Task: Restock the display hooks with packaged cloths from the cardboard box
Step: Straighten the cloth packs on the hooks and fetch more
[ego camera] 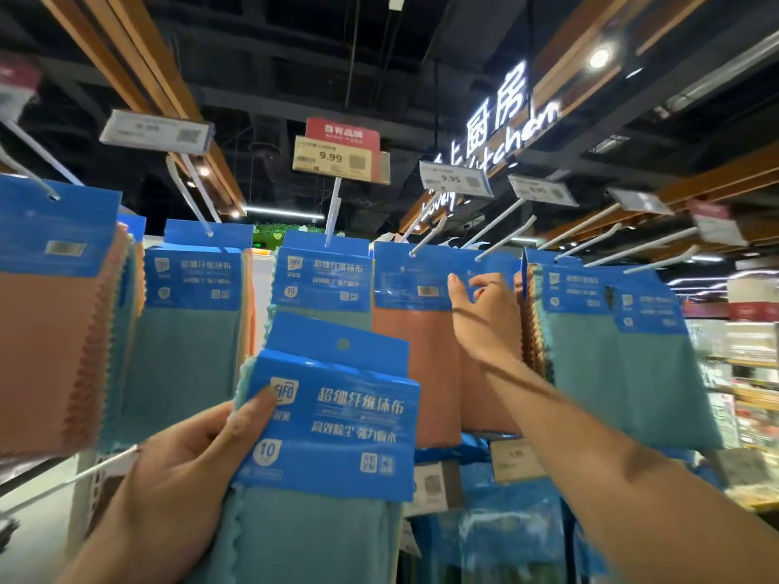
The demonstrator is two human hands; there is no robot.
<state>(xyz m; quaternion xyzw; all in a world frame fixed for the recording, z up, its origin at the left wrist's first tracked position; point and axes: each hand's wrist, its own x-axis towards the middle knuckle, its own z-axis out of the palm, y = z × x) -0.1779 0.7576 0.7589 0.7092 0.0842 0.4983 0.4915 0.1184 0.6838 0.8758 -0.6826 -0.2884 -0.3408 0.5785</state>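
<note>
Left hand (177, 478) grips a teal cloth pack (337, 436) by its blue card; raised right hand (484, 318) pinches a hanging orange pack (413, 360).

Bright and even at shelf height, dark overhead against the black ceiling (295, 48). Blown out to pure white at the round spotlight (599, 58) and the glowing sign (497, 120), with a hazy halo round its letters. Lit further back by a thin strip light (284, 212). Only soft, sparse shadowing: thin dark bands across the right forearm (548, 398). Sharp enough to read the print on the held pack (337, 419); smeared by blur on the far-left price tag (17, 84) and the far-right price tag (716, 223). Washed out and soft on the far shelves (750, 373) at right. Bowed by wide-angle distortion toward the edges, fanning the hooks (497, 223) apart.
</note>
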